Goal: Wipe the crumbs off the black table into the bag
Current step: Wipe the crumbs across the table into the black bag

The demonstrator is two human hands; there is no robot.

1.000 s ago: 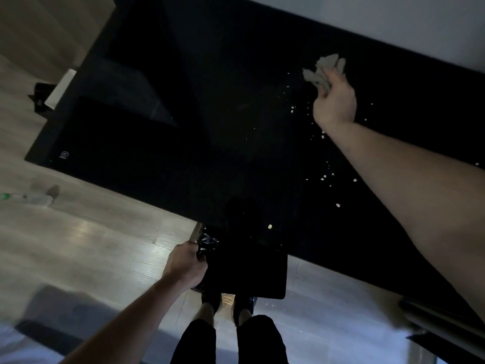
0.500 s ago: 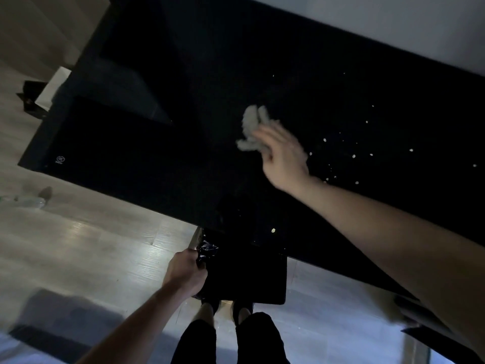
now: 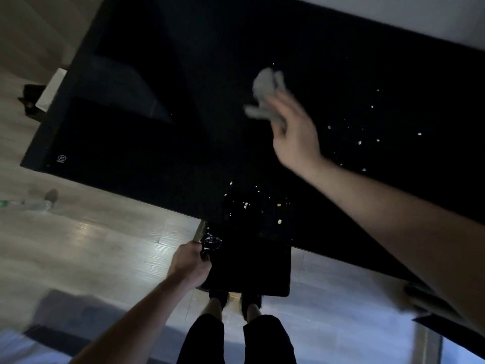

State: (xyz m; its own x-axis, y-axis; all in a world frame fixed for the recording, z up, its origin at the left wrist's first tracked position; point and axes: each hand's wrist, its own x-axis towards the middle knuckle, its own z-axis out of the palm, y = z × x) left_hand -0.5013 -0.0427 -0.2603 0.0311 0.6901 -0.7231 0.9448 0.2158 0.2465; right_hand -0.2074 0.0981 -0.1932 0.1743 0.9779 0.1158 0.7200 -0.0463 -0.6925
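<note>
A large black worktop (image 3: 147, 106) fills most of the view from above, running from the upper left to the right edge, with a pale wall behind it. Below its near edge lies a light wooden floor (image 3: 91, 248), where the person's two legs in dark trousers and dark shoes stand at the bottom centre.

A black bag (image 3: 252, 269) hangs just under the worktop's near edge, directly in front of the person's feet, its mouth held up against that edge. The left hand (image 3: 190, 264) grips the crinkled left rim of the bag, fingers curled tightly round the plastic.

The right arm stretches in from the right across the worktop. The right hand (image 3: 294, 135) is blurred with motion; its grip is closed on a crumpled grey cloth (image 3: 265, 95), which sticks out beyond the fingers toward the far side of the worktop. The cloth sits well above and slightly to the right of the bag.

Pale crumbs (image 3: 359, 142) lie scattered on the worktop to the right of the right hand, well apart from the bag. A second, smaller cluster of crumbs (image 3: 279, 221) lies near the near edge, just above the bag's mouth and between the two hands.

At the far left a clear plastic bottle (image 3: 31, 203) lies on the floor.
</note>
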